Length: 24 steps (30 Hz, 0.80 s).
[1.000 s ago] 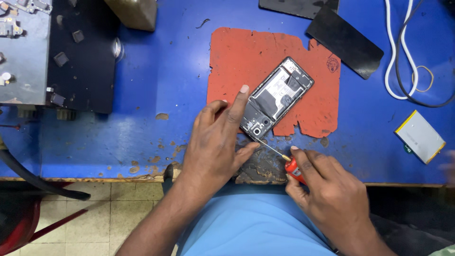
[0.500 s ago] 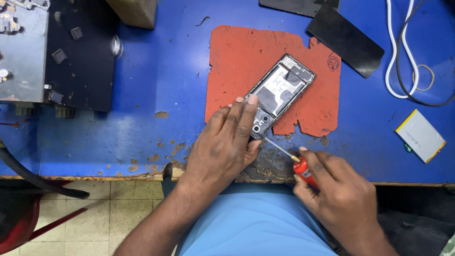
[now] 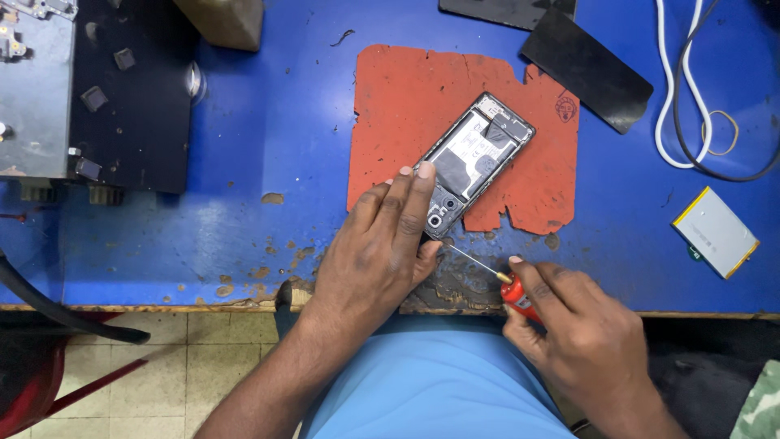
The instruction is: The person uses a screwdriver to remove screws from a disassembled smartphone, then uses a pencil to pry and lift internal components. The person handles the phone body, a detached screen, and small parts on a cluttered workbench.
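1. Opened phone (image 3: 475, 162), back cover off, lies tilted on a red mat (image 3: 398, 106) on the blue bench (image 3: 276, 122). Its camera end points toward the person.
2. Left hand (image 3: 374, 252) rests palm down over the phone's near corner. Fingers (image 3: 418, 191) lie close together and fairly straight, the tips pressing on the phone's left edge and lower end; thumb tucked below, just beside the bottom edge.
3. Right hand (image 3: 585, 341) sits at the bench's front edge, fingers curled and clamped on the red handle of a small screwdriver (image 3: 504, 280).
4. The thin shaft runs up-left toward the phone's lower end. The tip lies close under the left fingers; contact cannot be told.
5. Nearby: loose battery (image 3: 715, 232) at right, black panel (image 3: 585, 69) above it, white cable (image 3: 691, 97), grey machine (image 3: 36, 89) far left.
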### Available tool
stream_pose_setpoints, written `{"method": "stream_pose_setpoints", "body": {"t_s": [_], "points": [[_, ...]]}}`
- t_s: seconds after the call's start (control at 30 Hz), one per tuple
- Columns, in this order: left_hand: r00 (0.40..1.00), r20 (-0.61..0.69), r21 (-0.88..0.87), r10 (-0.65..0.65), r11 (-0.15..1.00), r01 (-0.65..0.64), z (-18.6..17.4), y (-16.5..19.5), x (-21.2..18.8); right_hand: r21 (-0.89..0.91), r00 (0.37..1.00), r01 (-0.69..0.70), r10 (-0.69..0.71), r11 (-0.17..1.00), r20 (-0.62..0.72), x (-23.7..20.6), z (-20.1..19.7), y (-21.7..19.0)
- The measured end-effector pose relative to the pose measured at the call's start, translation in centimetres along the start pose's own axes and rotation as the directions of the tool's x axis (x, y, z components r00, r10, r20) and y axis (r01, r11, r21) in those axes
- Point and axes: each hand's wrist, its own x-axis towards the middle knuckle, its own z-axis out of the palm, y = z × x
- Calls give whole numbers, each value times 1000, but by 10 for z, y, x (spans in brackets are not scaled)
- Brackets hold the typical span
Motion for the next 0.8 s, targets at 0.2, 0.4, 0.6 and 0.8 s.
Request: {"method": "stream_pose_setpoints", "body": {"t_s": [0.2,0.4,0.6,0.8], "points": [[1000,8,5,-7,1000,7,2,0,-1,4,1000,-8,8,1000,19,3,-3,-2],[1000,-3,5,-15,1000,15,2,-1,-4,12,998,-33,32,999,57,6,-7,-7],[998,-55,-5,-33,999,33,2,1,-7,46,997,-37,34,998,74,9,-9,-11],[998,-50,8,-36,999,37,4,-1,-8,56,996,-54,50,997,70,12,-9,-13]]}}
